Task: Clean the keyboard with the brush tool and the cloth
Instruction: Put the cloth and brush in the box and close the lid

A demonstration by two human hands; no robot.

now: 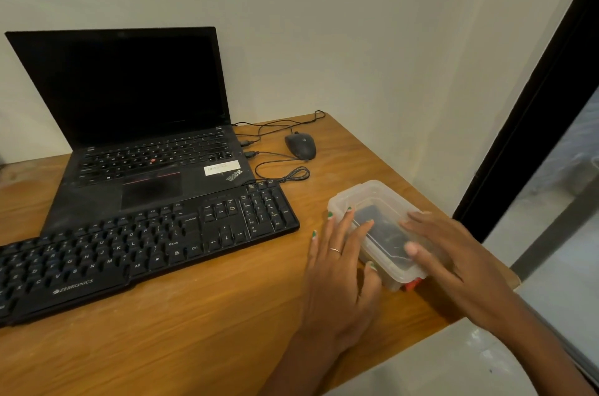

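A black external keyboard (pixel 136 250) lies across the wooden desk in front of a laptop. To its right stands a translucent plastic box (pixel 372 198) with a lid on and a red clip at its near end; a dark object shows through the lid. My left hand (pixel 340 269) rests with spread fingers on the box's left side and lid. My right hand (pixel 453 253) lies flat over the box's right side, slightly blurred. No brush or cloth can be made out.
An open black laptop (pixel 146 123) with a dark screen stands behind the keyboard. A black mouse (pixel 300 145) and looped cables (pixel 282 173) lie behind the box. The desk (pixel 194 331) ends close to the box on the right, beside a dark door frame (pixel 534 110).
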